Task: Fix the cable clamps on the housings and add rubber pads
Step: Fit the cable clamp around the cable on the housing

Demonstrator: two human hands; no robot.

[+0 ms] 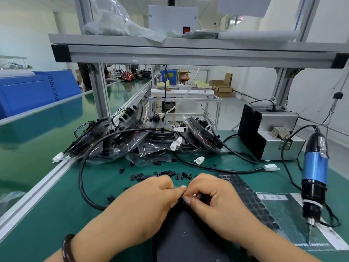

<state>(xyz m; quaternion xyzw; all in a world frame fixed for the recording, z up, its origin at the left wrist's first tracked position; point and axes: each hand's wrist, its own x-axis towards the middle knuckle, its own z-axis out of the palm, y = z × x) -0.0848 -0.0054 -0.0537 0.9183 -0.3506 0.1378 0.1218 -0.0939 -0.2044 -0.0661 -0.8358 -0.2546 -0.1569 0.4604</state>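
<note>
Left hand [143, 205] and right hand [213, 201] pinch small part [194, 195] on housing [185, 233]

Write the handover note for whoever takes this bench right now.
Left hand and right hand: both pinch a small part, too hidden to name, at the far edge of the housing in front.
Clamps lie loose beyond the hands. The pad sheet is beside the right hand. The screwdriver hangs at right, untouched.
Done: no clamp or pad visibly fixed.
Left: this housing, then the bagged housings at the back.
</note>
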